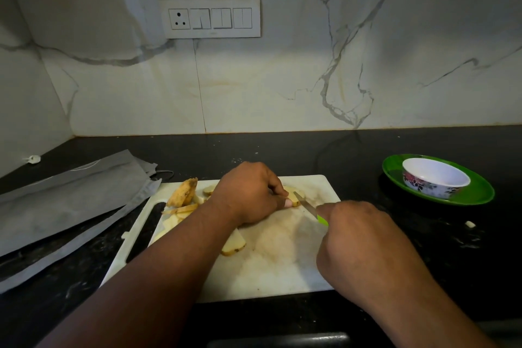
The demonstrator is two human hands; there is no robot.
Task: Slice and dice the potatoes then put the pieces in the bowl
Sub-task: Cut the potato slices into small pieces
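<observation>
On the white cutting board [282,263], my left hand [248,195] pinches a small potato piece [295,198] near the board's far edge. My right hand [361,234] grips a green-handled knife [312,209], whose blade tip rests against that piece. A potato slice [233,246] lies beside my left forearm. More slices and peels [183,198] are piled at the board's far left corner. The white floral bowl [435,178] stands at the right on a green plate [477,195]; I see nothing inside it.
The black countertop [367,155] runs to a marble wall with a switch panel [211,18]. A grey bag [65,206] lies left of the board. A small white scrap [470,224] sits on the counter at right.
</observation>
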